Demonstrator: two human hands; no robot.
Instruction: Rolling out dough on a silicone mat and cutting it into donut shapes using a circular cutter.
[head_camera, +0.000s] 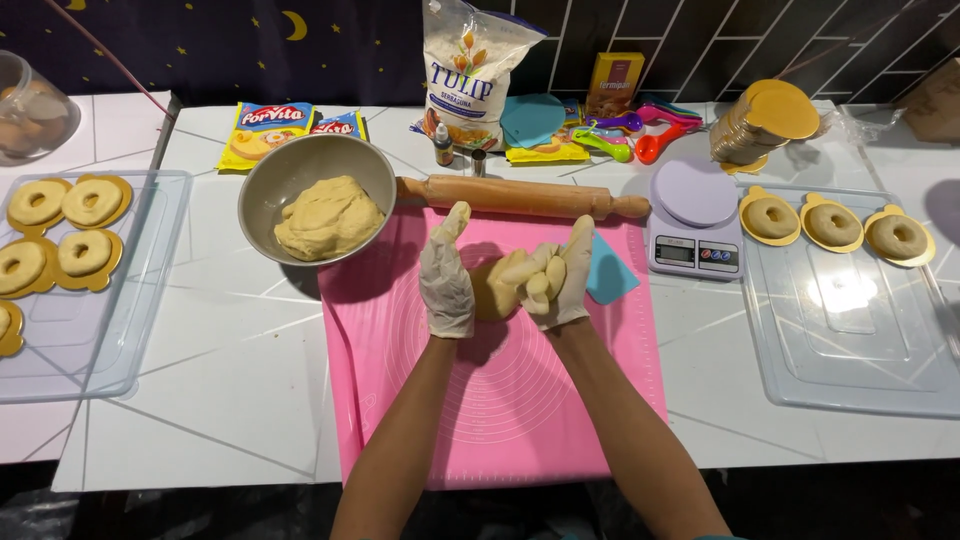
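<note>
Both gloved hands cup the dough lump (492, 290) above the pink mat (420, 400); left hand (446, 280) flat-fingered, right hand (556, 278) curled round it; even pressure should keep it smooth.

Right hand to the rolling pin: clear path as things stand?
Probably yes. The rolling pin lies bare just beyond the right hand with nothing between, but both hands are busy pressing a dough lump.

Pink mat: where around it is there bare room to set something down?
Bare tabletop lies between the pink mat and the left tray. The right tray is bare below its three rings. Crowded: the back edge, with bowl, rolling pin, packets and scale.
</note>
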